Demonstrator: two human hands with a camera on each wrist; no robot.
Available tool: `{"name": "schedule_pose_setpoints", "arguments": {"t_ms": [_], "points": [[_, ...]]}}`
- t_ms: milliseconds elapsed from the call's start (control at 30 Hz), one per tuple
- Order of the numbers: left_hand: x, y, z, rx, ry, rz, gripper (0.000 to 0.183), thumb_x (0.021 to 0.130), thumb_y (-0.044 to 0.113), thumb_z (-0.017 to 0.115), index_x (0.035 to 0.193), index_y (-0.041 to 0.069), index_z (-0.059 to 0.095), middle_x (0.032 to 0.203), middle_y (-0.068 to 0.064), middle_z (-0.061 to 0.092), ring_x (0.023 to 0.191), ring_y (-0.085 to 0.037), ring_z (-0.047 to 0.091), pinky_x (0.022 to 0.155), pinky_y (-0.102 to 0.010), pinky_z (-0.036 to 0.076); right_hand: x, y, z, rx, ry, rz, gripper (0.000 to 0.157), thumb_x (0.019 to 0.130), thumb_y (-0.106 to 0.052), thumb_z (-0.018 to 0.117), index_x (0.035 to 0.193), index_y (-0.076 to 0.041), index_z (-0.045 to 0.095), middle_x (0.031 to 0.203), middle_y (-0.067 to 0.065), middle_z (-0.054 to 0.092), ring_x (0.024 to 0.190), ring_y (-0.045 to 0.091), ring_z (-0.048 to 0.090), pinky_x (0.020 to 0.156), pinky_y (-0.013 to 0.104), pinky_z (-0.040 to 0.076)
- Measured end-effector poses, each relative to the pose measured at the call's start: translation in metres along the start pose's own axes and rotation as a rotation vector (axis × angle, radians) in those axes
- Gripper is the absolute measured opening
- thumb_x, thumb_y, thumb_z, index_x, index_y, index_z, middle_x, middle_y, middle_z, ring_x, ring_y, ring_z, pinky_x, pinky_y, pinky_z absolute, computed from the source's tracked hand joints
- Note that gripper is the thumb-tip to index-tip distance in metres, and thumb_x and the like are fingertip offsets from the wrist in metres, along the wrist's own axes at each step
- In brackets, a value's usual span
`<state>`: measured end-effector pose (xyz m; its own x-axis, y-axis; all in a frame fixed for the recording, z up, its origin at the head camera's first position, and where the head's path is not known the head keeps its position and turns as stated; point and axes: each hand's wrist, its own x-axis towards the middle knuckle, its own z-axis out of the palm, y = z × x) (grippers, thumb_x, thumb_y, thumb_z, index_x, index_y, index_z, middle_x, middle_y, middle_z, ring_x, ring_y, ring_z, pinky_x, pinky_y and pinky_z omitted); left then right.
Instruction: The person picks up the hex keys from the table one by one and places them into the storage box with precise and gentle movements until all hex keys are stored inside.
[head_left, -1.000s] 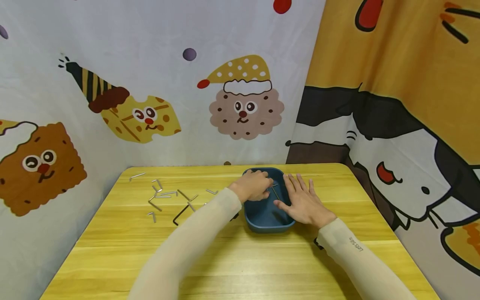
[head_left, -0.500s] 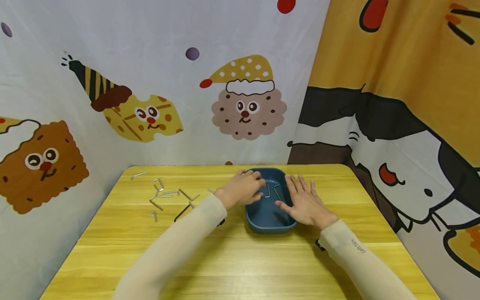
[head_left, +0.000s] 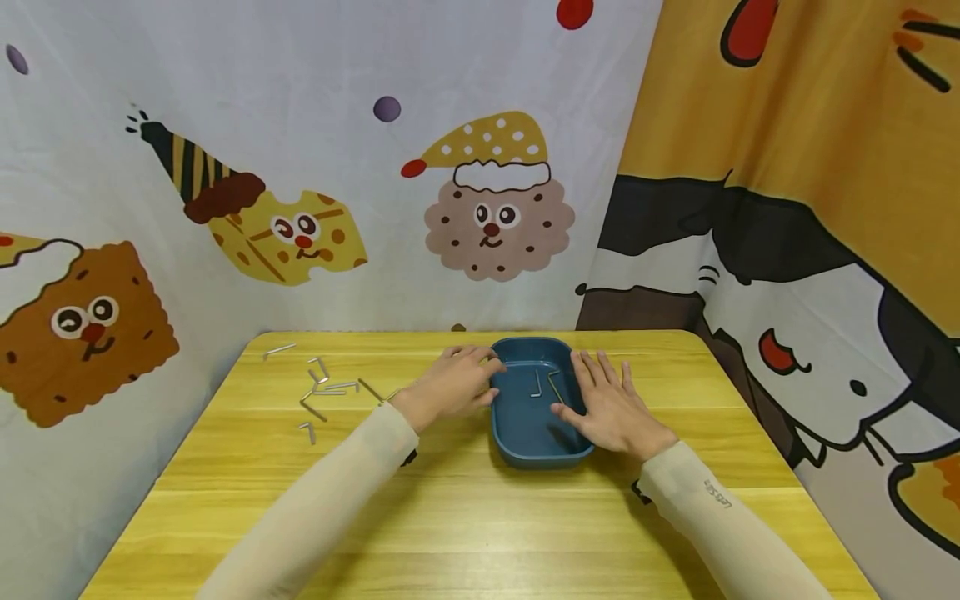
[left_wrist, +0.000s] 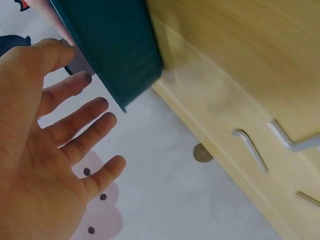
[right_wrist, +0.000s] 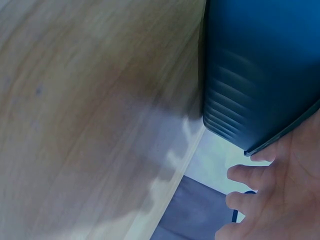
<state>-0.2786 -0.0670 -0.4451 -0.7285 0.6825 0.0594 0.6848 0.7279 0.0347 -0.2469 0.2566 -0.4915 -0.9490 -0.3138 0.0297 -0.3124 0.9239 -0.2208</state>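
Spread wide and empty, my right hand [head_left: 617, 414] lies along the right rim of a dark blue tray [head_left: 542, 459], its thumb reaching in over the edge. Relaxed, empty and slightly bent, my left hand [head_left: 452, 385] is at the opposite rim, palm turned toward the tray in the left wrist view; whether it touches the rim I cannot tell. Two L-shaped hex keys lie apart on the tray's floor, toward the far end: a silver key [head_left: 538, 383] and, to its right, a gold-toned key [head_left: 555, 389]. The tray stands right of centre on a yellow wood-grain table [head_left: 480, 525]. Farther left on that surface, a loose cluster of keys [head_left: 330, 392] lies with several touching or crossing. Just beside my left wrist is a longer key [head_left: 371, 389], partly hidden; a short key [head_left: 311, 434] lies nearer me, and a lone key [head_left: 281, 349] sits near the far left corner. Cream sleeves [head_left: 315, 508] cover my forearms, the right one bearing small lettering. Behind the table hangs pale cloth [head_left: 322, 50] printed with smiling cheese and biscuits; yellow cloth [head_left: 675, 100] adjoins it on the right.
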Motion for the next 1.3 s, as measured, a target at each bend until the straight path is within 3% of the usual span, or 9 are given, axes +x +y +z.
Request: {"name": "schedule_pose_setpoints", "arguments": {"t_ms": [267,500,1000,1133,1300], "points": [[-0.019,-0.018,0.002,-0.049,0.014,-0.037,0.046,0.121,0.037,0.066,0.162,0.018,0.066,0.169,-0.012,0.063,0.16,-0.04,0.06,0.133,-0.068,0.048,-0.002,0.001,-0.001,0.001,0.006,-0.006,0.107,0.115,-0.073,0.056,0.187,-0.005,0.016,0.194,0.027,0.02,0.181,0.057,0.01,0.141,0.087,0.001],[-0.04,-0.037,0.01,-0.074,0.031,-0.074,0.044,0.12,0.033,0.069,0.159,0.014,0.068,0.164,-0.015,0.065,0.151,-0.041,0.066,0.127,-0.07,0.052,-0.001,0.002,0.0,0.002,0.006,-0.009,0.108,0.114,-0.074,0.055,0.187,-0.005,0.015,0.194,0.027,0.02,0.181,0.057,0.01,0.141,0.087,0.001],[-0.071,-0.065,0.027,-0.105,-0.032,-0.187,0.05,0.117,0.035,0.073,0.161,0.012,0.066,0.165,-0.016,0.063,0.152,-0.042,0.065,0.126,-0.072,0.053,-0.001,-0.001,-0.001,0.003,0.002,-0.006,0.105,0.115,-0.066,0.061,0.187,-0.004,0.016,0.193,0.028,0.021,0.181,0.057,0.008,0.14,0.087,0.001],[-0.074,-0.067,0.031,-0.096,-0.039,-0.238,0.053,0.117,0.038,0.072,0.162,0.011,0.064,0.167,-0.018,0.062,0.153,-0.044,0.064,0.125,-0.073,0.053,-0.001,-0.002,-0.001,0.001,0.004,-0.007,0.105,0.115,-0.066,0.061,0.187,-0.004,0.016,0.193,0.028,0.021,0.181,0.057,0.008,0.14,0.087,0.001],[-0.076,-0.063,0.035,-0.065,-0.006,-0.357,0.061,0.116,0.045,0.072,0.16,0.004,0.065,0.162,-0.024,0.065,0.145,-0.046,0.068,0.12,-0.075,0.057,-0.001,-0.002,-0.001,0.001,0.007,-0.006,0.105,0.115,-0.065,0.062,0.187,-0.004,0.016,0.193,0.028,0.021,0.181,0.057,0.009,0.141,0.087,0.001]]}}
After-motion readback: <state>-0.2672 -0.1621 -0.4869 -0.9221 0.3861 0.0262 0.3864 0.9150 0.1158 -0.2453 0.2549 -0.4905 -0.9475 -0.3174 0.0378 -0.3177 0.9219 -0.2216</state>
